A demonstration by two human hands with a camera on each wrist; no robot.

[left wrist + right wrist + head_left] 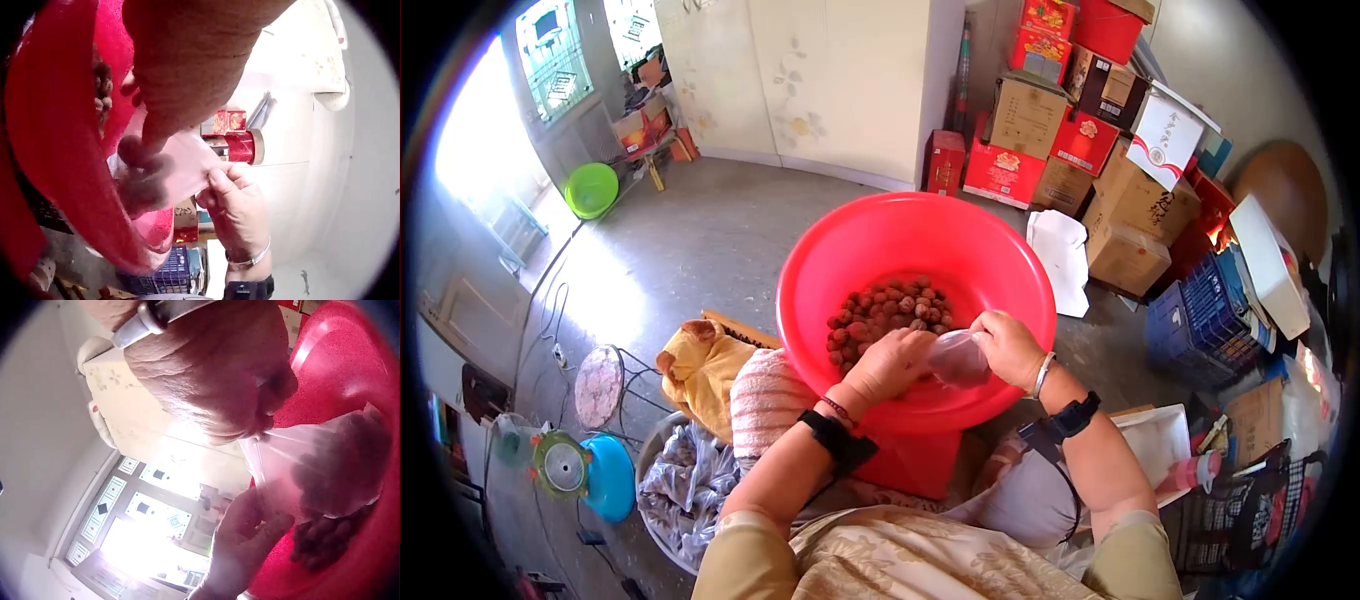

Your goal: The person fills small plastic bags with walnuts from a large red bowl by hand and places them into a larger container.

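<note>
**Two hands (892,362) hold a clear plastic bag (960,360) over a red tub (960,230)**

From where I stand, the person's right hand (1012,350) has the bag's edge pinched between thumb and fingers, and the left hand (240,540) grips it from the other side. The bag is partly filled with dark, round pieces and hangs within the tub's near side, above the rim's inner wall. Just beyond it, brown, rough-skinned balls (890,310) lie heaped on the tub's bottom. Left of the tub are a striped towel (765,400) and a yellow cloth (715,365); nearer the person, a grey basin (650,440) holds filled plastic bags (690,480). Off to the right sit a blue crate (1200,330) and, farther back, stacked boxes (1090,140).
</note>
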